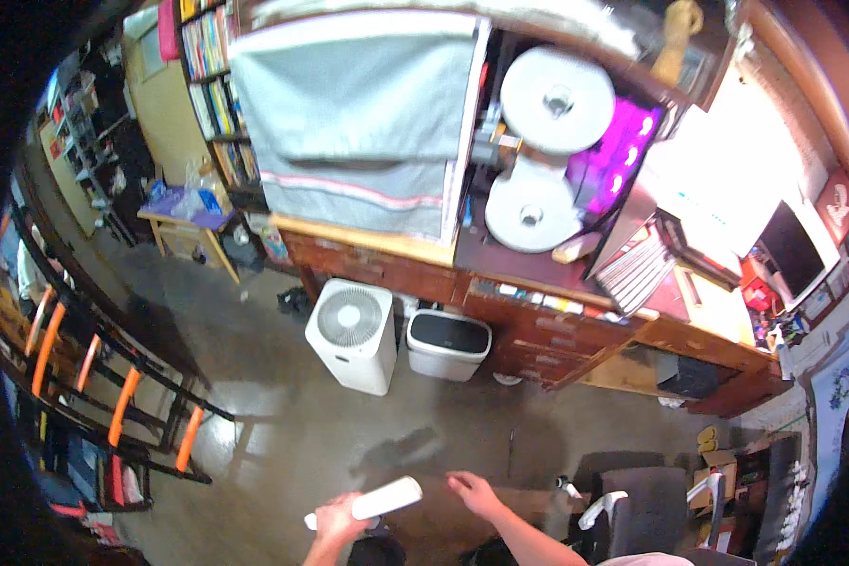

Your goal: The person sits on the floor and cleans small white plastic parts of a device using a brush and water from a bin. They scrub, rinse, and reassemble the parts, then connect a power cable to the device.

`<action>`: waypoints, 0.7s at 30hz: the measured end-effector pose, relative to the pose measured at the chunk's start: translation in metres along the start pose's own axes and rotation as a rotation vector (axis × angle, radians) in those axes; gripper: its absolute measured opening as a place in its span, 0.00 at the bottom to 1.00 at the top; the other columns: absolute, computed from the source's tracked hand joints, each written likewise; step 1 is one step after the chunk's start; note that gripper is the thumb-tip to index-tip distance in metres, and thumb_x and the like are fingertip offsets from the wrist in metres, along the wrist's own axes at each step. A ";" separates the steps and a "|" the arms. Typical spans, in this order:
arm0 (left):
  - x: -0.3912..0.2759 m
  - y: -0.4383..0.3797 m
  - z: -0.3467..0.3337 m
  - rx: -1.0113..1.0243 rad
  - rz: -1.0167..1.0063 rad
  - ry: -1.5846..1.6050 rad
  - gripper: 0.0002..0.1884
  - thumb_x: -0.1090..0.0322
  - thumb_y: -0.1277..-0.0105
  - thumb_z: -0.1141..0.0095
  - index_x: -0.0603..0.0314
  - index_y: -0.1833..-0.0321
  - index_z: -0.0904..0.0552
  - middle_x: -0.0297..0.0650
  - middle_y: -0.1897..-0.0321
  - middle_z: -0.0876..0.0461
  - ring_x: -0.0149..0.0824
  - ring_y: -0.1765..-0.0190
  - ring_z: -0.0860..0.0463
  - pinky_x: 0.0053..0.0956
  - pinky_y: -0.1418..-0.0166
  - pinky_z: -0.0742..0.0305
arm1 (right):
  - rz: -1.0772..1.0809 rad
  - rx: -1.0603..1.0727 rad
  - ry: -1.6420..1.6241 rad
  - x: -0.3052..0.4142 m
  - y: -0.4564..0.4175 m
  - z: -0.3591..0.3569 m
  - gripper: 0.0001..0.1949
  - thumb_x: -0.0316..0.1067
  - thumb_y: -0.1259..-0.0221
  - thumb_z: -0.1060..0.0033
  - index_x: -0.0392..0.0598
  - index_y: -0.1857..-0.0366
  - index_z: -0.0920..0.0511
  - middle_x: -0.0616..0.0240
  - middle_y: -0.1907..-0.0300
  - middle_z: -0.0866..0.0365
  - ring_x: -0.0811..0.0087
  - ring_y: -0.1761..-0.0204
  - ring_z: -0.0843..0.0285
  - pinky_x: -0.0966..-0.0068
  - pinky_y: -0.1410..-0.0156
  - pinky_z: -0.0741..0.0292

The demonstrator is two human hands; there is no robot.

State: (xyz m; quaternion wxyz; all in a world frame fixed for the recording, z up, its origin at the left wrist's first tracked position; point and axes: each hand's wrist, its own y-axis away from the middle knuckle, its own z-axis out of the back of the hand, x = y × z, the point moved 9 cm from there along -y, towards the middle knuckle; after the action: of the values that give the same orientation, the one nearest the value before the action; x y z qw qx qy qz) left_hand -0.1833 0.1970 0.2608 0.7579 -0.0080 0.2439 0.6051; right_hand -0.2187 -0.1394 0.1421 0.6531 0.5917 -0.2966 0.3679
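My left hand (339, 519) is wrapped around a white cylindrical object (389, 497), held low over the floor and tilted up to the right. A narrower white piece sticks out on the other side of the hand; I cannot tell exactly what the object is. To the right, my right hand (472, 493) reaches forward with its fingers loosely bent and nothing visible in it. A gap separates its fingertips from the white object. Both hands are above the smooth dark floor (311, 439), and a shadow falls ahead of them.
A white air purifier (349, 332) and a white bin with a dark lid (448, 344) stand before a wooden cabinet (389, 265). An office chair (644, 502) is at right. A black rack with orange bars (124, 407) is at left. Large white spools (557, 100) sit above.
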 end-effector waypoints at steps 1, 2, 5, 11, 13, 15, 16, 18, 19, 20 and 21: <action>-0.027 0.008 0.033 0.082 -0.005 -0.058 0.23 0.54 0.44 0.25 0.44 0.44 0.13 0.40 0.51 0.07 0.50 0.46 0.07 0.49 0.41 0.12 | -0.012 0.028 -0.099 0.046 0.045 -0.009 0.28 0.55 0.16 0.36 0.52 0.22 0.22 0.64 0.35 0.10 0.69 0.35 0.15 0.62 0.36 0.15; -0.056 0.015 0.067 0.072 -0.109 -0.034 0.22 0.55 0.43 0.25 0.44 0.44 0.13 0.40 0.51 0.07 0.50 0.46 0.07 0.48 0.41 0.12 | -0.136 0.087 -0.245 0.097 0.089 -0.014 0.31 0.54 0.16 0.35 0.55 0.17 0.28 0.62 0.27 0.17 0.68 0.29 0.20 0.62 0.38 0.14; -0.123 0.033 0.142 0.062 -0.379 0.002 0.21 0.58 0.42 0.27 0.44 0.44 0.14 0.40 0.51 0.08 0.50 0.45 0.07 0.48 0.41 0.12 | -0.030 0.211 -0.273 0.220 0.170 -0.016 0.30 0.49 0.16 0.35 0.57 0.17 0.28 0.63 0.24 0.21 0.68 0.31 0.20 0.67 0.40 0.12; -0.187 0.038 0.254 0.129 -0.612 -0.071 0.21 0.59 0.40 0.28 0.45 0.43 0.17 0.41 0.52 0.10 0.51 0.45 0.09 0.52 0.45 0.14 | 0.354 0.308 0.639 0.384 0.232 -0.024 0.42 0.51 0.48 0.11 0.50 0.26 0.18 0.55 0.34 0.10 0.56 0.35 0.11 0.61 0.27 0.17; -0.201 0.034 0.291 0.127 -0.624 -0.121 0.26 0.58 0.41 0.25 0.42 0.39 0.17 0.36 0.50 0.09 0.46 0.43 0.09 0.51 0.36 0.15 | 0.336 0.225 0.601 0.418 0.248 -0.019 0.40 0.46 0.49 0.10 0.51 0.27 0.17 0.56 0.35 0.09 0.55 0.36 0.10 0.61 0.28 0.17; -0.216 0.037 0.333 0.034 -0.682 -0.161 0.34 0.61 0.46 0.21 0.44 0.32 0.17 0.37 0.40 0.11 0.46 0.31 0.14 0.58 0.20 0.27 | 0.292 0.126 0.514 0.435 0.259 -0.012 0.39 0.44 0.47 0.10 0.51 0.27 0.17 0.58 0.38 0.08 0.60 0.42 0.08 0.63 0.33 0.15; -0.226 0.042 0.364 -0.148 -0.715 -0.167 0.38 0.64 0.48 0.20 0.47 0.29 0.18 0.38 0.34 0.14 0.47 0.26 0.20 0.61 0.16 0.35 | 0.186 0.095 0.414 0.458 0.276 -0.010 0.38 0.40 0.44 0.11 0.50 0.26 0.17 0.61 0.39 0.08 0.67 0.49 0.08 0.68 0.43 0.12; -0.248 0.053 0.419 -0.416 -0.746 -0.080 0.44 0.67 0.51 0.18 0.53 0.26 0.19 0.43 0.22 0.24 0.56 0.15 0.32 0.67 0.10 0.44 | 0.202 -0.023 0.171 0.461 0.286 0.006 0.37 0.37 0.42 0.11 0.48 0.25 0.18 0.63 0.41 0.08 0.71 0.52 0.10 0.71 0.50 0.13; -0.259 0.062 0.443 -0.517 -0.727 -0.025 0.43 0.67 0.51 0.17 0.56 0.27 0.20 0.46 0.28 0.21 0.59 0.20 0.28 0.62 0.12 0.41 | 0.207 -0.075 0.048 0.461 0.291 0.014 0.37 0.36 0.42 0.12 0.47 0.25 0.19 0.63 0.42 0.08 0.73 0.53 0.10 0.73 0.53 0.13; -0.259 0.062 0.455 -0.595 -0.758 0.127 0.42 0.70 0.51 0.18 0.58 0.28 0.21 0.48 0.29 0.21 0.59 0.23 0.26 0.59 0.14 0.38 | 0.223 -0.120 -0.073 0.468 0.300 0.022 0.37 0.33 0.41 0.13 0.45 0.24 0.19 0.63 0.44 0.09 0.75 0.53 0.11 0.76 0.57 0.14; -0.254 0.063 0.465 -0.672 -0.779 0.280 0.40 0.72 0.50 0.20 0.59 0.29 0.21 0.49 0.30 0.21 0.59 0.26 0.24 0.56 0.17 0.34 | 0.250 -0.143 -0.139 0.479 0.308 0.028 0.37 0.33 0.41 0.12 0.44 0.25 0.19 0.63 0.45 0.09 0.75 0.55 0.11 0.76 0.58 0.15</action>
State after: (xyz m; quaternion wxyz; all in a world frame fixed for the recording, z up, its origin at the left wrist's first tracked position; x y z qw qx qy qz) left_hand -0.1122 0.1250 0.7849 0.8422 -0.4209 0.1142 0.3169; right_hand -0.2089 -0.0957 0.7104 0.6206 0.5264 -0.4376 0.3824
